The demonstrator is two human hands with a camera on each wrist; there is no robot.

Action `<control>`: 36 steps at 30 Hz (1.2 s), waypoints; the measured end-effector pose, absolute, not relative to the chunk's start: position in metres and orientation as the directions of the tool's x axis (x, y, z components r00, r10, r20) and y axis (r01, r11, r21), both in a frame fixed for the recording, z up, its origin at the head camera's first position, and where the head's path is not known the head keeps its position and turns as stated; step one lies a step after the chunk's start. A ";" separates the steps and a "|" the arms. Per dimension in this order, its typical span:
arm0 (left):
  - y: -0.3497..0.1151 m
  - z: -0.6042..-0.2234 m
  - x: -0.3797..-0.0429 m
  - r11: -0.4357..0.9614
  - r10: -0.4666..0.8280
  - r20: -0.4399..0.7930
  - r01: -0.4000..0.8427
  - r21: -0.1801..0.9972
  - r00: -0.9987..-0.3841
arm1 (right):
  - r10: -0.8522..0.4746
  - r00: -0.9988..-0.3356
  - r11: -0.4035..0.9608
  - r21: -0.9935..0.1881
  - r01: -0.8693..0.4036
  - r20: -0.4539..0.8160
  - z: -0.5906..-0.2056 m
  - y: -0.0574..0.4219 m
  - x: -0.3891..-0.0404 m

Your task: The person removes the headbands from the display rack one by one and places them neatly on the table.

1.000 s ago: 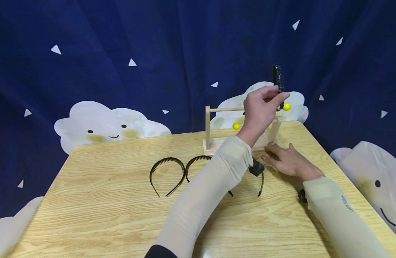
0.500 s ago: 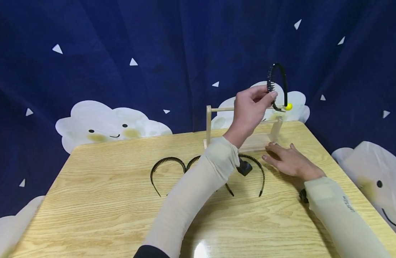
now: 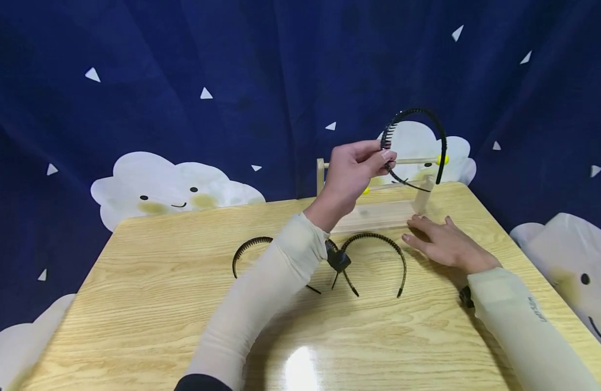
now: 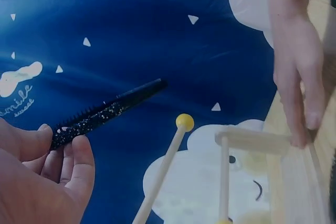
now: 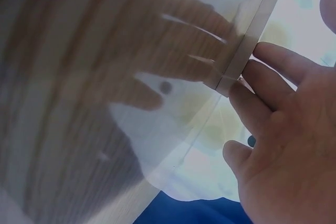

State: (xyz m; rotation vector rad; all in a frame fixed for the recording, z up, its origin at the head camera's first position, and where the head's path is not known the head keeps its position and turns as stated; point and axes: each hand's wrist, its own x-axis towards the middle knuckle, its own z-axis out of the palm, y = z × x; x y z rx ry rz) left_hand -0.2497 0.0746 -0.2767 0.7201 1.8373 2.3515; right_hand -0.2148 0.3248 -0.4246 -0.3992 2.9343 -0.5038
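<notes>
A black headband [image 3: 443, 142] with comb teeth and a glittery surface is pinched between the thumb and fingers of my left hand [image 3: 351, 171]. It is raised in front of a wooden rack, near the yellow ball end [image 3: 443, 159] of the upper rod. From the left wrist view, the headband [image 4: 110, 113] appears apart from that rod [image 4: 165, 174]. My right hand [image 3: 447, 244] lies at the front right corner of the rack's base [image 3: 379, 215]. In the right wrist view its straight fingertips touch the wooden edge [image 5: 252, 35].
Several black toothed headbands lie on the wooden table, one at left [image 3: 249, 241] and one at right [image 3: 374, 235]; my left sleeve [image 3: 266, 293] partly covers others. A black box [image 3: 338, 259] hangs at my left wrist. Behind the table is a blue curtain [image 3: 232, 65].
My left hand has moved left and slightly down with the headband, which has turned from edge-on to show its open curve. The right hand has stayed at the base.
</notes>
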 end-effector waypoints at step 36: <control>-0.066 -0.318 -0.235 -0.172 0.447 0.087 0.009 0.985 -0.891 | -0.297 -0.950 0.908 -0.335 -0.252 -0.091 -0.427 0.324 -0.217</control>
